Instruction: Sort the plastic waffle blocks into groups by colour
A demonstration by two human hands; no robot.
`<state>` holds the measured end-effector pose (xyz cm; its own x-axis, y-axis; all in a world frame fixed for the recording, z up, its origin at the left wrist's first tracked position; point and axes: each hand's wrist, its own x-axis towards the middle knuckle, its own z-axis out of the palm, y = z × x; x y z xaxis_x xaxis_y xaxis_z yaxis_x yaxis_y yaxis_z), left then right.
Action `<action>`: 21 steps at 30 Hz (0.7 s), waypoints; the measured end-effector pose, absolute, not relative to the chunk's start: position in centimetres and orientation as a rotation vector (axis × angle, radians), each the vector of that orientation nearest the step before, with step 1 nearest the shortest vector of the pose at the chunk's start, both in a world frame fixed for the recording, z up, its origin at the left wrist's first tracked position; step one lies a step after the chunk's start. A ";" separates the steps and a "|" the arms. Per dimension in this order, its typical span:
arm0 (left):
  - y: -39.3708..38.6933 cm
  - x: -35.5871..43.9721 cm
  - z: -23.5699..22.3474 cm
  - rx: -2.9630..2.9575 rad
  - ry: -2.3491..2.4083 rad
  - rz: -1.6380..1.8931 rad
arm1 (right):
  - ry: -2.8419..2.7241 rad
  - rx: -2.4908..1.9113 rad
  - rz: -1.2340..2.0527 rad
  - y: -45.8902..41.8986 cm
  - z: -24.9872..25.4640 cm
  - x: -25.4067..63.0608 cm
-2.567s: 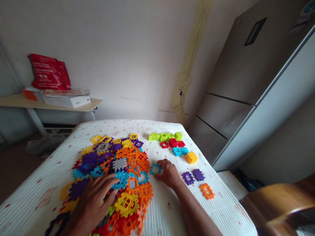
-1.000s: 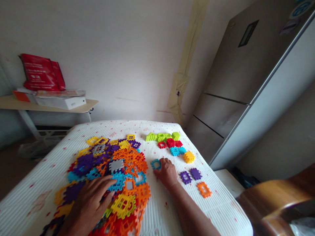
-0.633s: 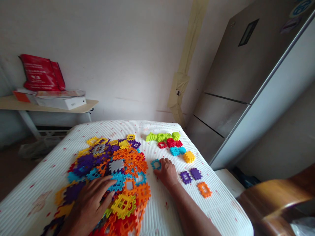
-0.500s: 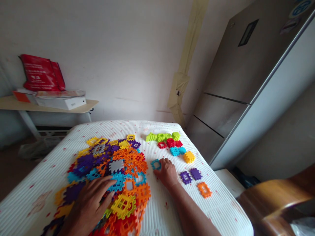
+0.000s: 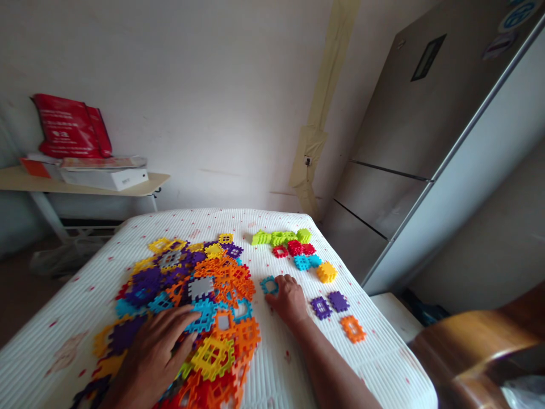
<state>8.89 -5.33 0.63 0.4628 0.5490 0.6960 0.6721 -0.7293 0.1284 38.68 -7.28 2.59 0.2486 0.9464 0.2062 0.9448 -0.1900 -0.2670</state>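
My right hand (image 5: 289, 298) has its fingers closed on the right edge of a blue square building tile (image 5: 269, 285) with an open middle, which lies at the table surface. My left hand (image 5: 155, 346) rests over the pile with thumb and fingers apart, its fingertips by a blue tile (image 5: 202, 316). Around it spread interlocking plastic tiles: a grey one (image 5: 200, 288), orange ones (image 5: 230, 272) and a yellow window tile (image 5: 213, 358). Beyond my right hand are a purple window tile (image 5: 321, 308), a solid purple tile (image 5: 339, 301) and an orange frame tile (image 5: 353, 329).
Green tiles (image 5: 279, 237), red tiles (image 5: 298, 247), blue tiles (image 5: 306, 261) and a yellow stack (image 5: 327, 272) stand in groups at the back right. A fridge (image 5: 395, 125) rises to the right. A wooden chair (image 5: 481, 335) is near the table's right edge.
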 end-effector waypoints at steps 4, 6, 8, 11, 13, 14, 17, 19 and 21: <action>-5.2 8.8 0.4 -2.548 -1.060 -1.092 | -1.737 -2.163 0.005 -7.2 2.4 38.8; -5.2 8.8 0.2 -2.552 -1.058 -1.084 | -1.721 -2.133 0.003 -7.0 2.2 39.2; -5.3 8.7 0.2 -2.553 -1.069 -1.084 | -1.689 -2.109 -0.030 -6.6 2.0 39.9; -5.3 8.7 0.2 -2.558 -1.080 -1.089 | -1.628 -2.128 -0.133 -5.7 1.9 41.3; -5.3 8.8 0.2 -2.562 -1.080 -1.097 | -1.612 -2.166 -0.183 -5.0 1.9 42.0; -5.3 8.8 0.2 -2.564 -1.086 -1.098 | -1.615 -2.185 -0.194 -4.8 2.0 42.2; -5.3 8.8 0.1 -2.567 -1.115 -1.100 | -1.640 -2.239 -0.203 -4.1 1.9 42.5; -5.3 8.7 0.1 -2.569 -1.125 -1.096 | -1.651 -2.266 -0.202 -3.9 1.8 42.5; -5.3 8.7 0.0 -2.568 -1.130 -1.089 | -1.659 -2.283 -0.200 -3.7 1.8 42.4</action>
